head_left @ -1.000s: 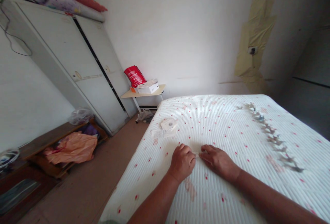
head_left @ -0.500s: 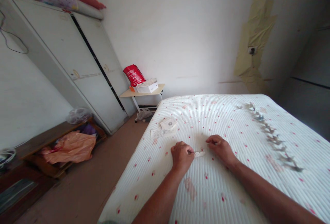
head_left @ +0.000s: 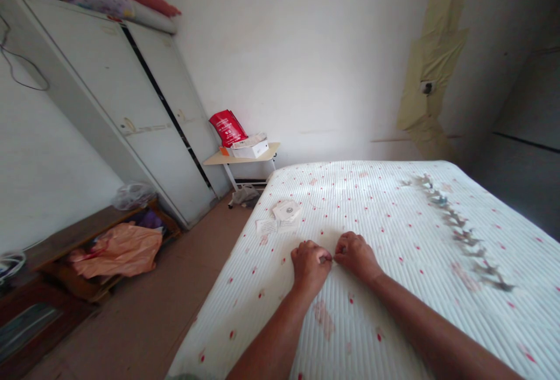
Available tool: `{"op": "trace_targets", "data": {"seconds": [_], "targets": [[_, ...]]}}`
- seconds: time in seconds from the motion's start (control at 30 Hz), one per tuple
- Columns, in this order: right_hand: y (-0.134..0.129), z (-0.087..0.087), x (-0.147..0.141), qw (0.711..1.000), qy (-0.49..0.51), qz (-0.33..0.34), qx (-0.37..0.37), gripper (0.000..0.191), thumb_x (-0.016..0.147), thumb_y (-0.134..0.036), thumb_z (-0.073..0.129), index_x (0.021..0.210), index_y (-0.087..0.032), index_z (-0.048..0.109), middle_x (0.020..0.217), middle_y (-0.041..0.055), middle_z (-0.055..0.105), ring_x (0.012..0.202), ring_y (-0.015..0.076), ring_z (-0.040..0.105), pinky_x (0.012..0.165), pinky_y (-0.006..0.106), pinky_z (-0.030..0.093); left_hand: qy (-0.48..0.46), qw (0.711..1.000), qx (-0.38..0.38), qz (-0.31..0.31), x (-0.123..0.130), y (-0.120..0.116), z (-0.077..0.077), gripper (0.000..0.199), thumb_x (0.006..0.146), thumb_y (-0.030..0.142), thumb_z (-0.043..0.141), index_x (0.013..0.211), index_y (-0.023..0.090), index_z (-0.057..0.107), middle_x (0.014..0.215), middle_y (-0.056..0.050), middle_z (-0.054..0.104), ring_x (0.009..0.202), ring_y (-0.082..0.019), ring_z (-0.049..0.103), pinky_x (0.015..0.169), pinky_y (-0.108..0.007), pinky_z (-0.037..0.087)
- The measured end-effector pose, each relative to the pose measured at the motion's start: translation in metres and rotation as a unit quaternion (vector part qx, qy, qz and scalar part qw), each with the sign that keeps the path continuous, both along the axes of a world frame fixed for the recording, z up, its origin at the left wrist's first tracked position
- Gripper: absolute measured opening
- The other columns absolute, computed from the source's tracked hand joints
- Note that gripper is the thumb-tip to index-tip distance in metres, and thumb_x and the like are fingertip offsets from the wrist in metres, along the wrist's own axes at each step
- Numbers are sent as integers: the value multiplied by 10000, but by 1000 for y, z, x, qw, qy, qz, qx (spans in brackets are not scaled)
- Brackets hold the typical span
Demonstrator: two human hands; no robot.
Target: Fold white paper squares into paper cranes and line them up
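My left hand (head_left: 310, 264) is closed in a pinch low over the middle of the white dotted bed cover (head_left: 350, 304). Right beside it, my right hand (head_left: 356, 255) is also pinched, the fingertips of both hands nearly meeting. Whatever lies between the fingertips is too small and hidden to make out. Beyond my left hand lie white printed papers (head_left: 287, 211). On the right side of the bed, several small greyish folded-looking pieces (head_left: 459, 222) form a long row.
A small table (head_left: 240, 158) with a red bag (head_left: 228, 127) and a white box (head_left: 254, 148) stands past the bed's far left corner. At the left are a tall cabinet (head_left: 105, 82) and a low wooden unit with an orange cloth (head_left: 122, 250).
My right hand has moved left to meet my left hand. The pale strip that stuck out from my left fingers is now hidden.
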State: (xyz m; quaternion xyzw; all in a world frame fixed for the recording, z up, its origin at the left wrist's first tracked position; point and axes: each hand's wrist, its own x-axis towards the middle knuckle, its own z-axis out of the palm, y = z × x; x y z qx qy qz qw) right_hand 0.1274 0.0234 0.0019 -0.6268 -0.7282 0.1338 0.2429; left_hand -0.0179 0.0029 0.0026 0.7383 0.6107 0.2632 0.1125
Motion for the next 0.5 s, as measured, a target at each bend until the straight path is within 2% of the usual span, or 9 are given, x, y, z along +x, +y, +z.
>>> {"op": "trace_targets", "data": {"seconds": [0.2, 0.5], "targets": [[0, 3, -2, 1000, -27, -7, -5, 113, 643, -96, 567, 622, -185, 632, 875, 51, 591, 789, 175, 492, 628, 265, 345, 60, 993, 76, -72, -2, -9, 2, 121, 754, 188, 585, 714, 241, 685, 776, -36, 575, 866, -194, 472, 788, -357, 293], [9, -3, 13, 1000, 14, -3, -24, 137, 617, -44, 540, 573, -156, 607, 831, 46, 583, 764, 140, 522, 682, 229, 386, 134, 979, 103, -117, -8, -23, 10, 213, 779, 173, 520, 894, 260, 677, 828, -40, 535, 891, -197, 431, 816, -380, 304]]}}
